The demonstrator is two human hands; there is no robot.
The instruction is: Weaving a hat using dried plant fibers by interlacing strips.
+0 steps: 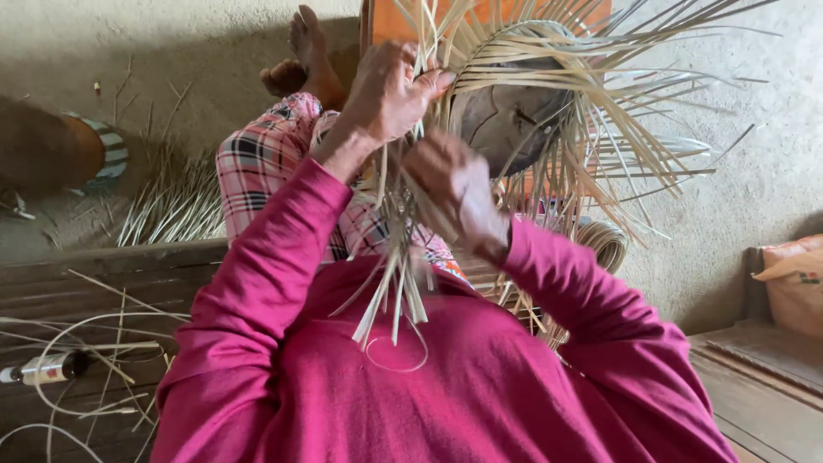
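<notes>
Left hand grips the strips at the half-woven hat's edge; right hand pinches strips below it.

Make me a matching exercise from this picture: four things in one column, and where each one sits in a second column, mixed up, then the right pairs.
Things:
1. left hand
2. right hand
3. small bottle
4. orange sack

Places:
A. on the wooden boards at the lower left
B. at the right edge of the view
C. up at the rim of the woven strips
D. lower, gripping the hanging strip ends

Pairs: 1-C, 2-D, 3-A, 4-B
</notes>
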